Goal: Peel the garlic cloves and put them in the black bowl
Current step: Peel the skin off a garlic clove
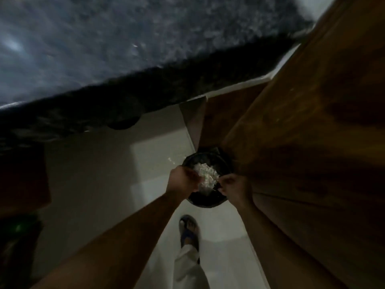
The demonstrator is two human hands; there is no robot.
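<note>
Dim floor [104,184]; hands [183,179] gripping peels [205,177].

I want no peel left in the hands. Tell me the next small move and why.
Probably let the fingers loosen so the pale peel drops into the black container on the floor. Both the left hand and the right hand hover over its opening, seemingly gripping scraps.

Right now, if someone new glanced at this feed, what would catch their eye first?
The pale heap of garlic skins stands out, bright against the black bin on the floor at centre. Both hands, left and right, meet over it, fingers curled at the heap. Above, a dark speckled countertop fills the upper frame, and a sandalled foot shows below.
</note>
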